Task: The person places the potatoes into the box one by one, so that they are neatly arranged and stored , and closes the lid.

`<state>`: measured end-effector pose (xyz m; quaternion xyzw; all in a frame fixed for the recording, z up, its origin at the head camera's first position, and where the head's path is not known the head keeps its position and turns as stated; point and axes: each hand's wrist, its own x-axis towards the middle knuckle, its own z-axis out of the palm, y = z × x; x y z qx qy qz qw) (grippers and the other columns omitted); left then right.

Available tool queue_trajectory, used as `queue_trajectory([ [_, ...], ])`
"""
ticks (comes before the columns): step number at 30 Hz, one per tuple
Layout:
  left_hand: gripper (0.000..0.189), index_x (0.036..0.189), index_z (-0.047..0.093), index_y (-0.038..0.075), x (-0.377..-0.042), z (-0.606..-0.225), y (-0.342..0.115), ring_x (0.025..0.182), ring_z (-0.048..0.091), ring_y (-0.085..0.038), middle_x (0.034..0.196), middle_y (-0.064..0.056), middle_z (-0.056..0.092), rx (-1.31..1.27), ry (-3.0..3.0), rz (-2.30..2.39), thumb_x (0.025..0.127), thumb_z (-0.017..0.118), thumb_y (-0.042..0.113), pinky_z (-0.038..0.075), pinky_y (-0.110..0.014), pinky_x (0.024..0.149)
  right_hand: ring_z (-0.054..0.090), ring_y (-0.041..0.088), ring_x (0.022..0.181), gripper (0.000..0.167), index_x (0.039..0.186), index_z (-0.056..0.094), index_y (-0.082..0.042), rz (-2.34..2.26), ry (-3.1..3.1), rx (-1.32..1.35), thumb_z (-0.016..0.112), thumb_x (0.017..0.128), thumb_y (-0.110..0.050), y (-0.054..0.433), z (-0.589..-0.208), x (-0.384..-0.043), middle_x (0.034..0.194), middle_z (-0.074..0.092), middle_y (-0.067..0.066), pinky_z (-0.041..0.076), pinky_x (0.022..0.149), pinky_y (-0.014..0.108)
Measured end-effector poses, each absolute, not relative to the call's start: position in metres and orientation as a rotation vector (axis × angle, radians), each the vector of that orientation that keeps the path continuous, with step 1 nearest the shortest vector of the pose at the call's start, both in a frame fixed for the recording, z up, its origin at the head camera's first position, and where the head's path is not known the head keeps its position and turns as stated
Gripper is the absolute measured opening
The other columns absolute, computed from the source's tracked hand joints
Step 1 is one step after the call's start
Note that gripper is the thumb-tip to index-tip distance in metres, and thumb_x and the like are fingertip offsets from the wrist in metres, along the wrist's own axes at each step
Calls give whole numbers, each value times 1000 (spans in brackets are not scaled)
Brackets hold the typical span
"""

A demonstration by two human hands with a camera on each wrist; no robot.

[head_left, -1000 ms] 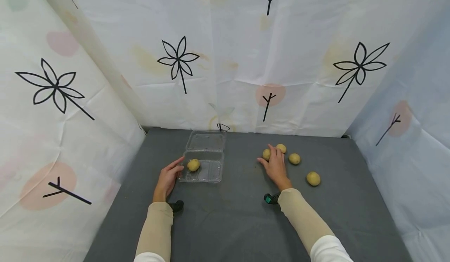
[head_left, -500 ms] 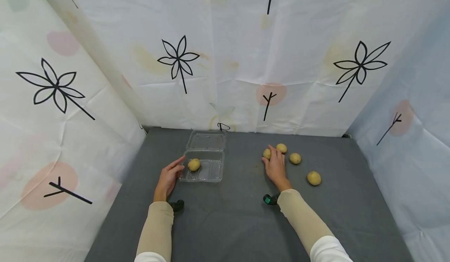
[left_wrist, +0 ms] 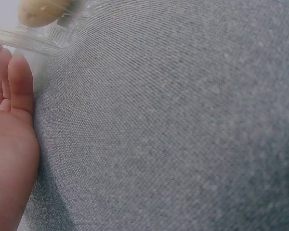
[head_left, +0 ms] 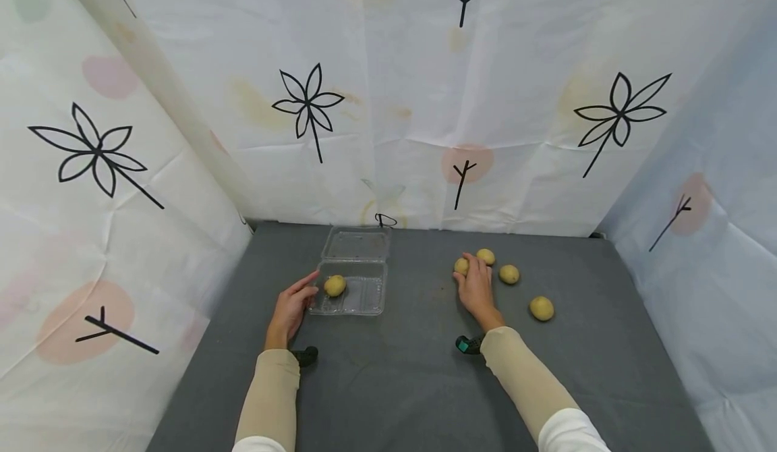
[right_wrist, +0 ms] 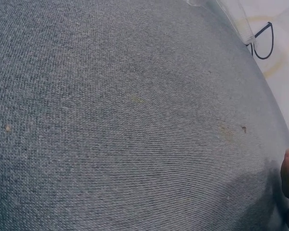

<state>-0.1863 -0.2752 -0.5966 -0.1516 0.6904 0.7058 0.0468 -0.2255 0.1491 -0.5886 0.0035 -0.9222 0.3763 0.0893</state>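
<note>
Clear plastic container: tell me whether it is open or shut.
Open. In the head view, the clear plastic container has its lid folded back on the far side, leaving the potato inside uncovered.

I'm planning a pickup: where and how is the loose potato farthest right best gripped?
Probably across its rounded middle, coming from above: the potato is roundish, rests on the gray table, and stands apart from the other potatoes, leaving room around its sides.

Below the head view's centre, we see free room between container [head_left: 367,297] and right hand [head_left: 477,293]; four potatoes [head_left: 508,274] obstruct centre-right.
</note>
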Motion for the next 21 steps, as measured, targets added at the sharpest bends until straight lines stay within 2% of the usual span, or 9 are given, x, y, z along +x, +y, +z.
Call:
queue_trajectory([
  [6, 44, 141, 64, 16, -187, -596, -275, 71, 49, -12, 76, 5, 55, -466, 2107, 2160, 97, 66, 12, 47, -26, 69, 46, 46, 125, 51, 144, 48, 3, 1145, -2728, 63, 67, 99, -12, 148, -585, -225, 141, 51, 28, 36, 108, 58],
  [12, 45, 144, 61, 15, -188, -597, -276, 72, 50, -10, 78, 6, 56, -452, 2109, 2151, 99, 65, 12, 48, -26, 70, 42, 46, 134, 52, 145, 48, 2, 1177, -2747, 132, 66, 99, -15, 145, -580, -226, 142, 50, 28, 33, 114, 59],
  [21, 45, 144, 61, 16, -187, -596, -275, 74, 50, -11, 83, 3, 55, -474, 2081, 2150, 100, 64, 11, 48, -25, 71, 48, 43, 123, 52, 144, 49, 0, 1211, -2746, 228, 67, 99, -17, 132, -570, -222, 141, 52, 26, 40, 103, 57],
])
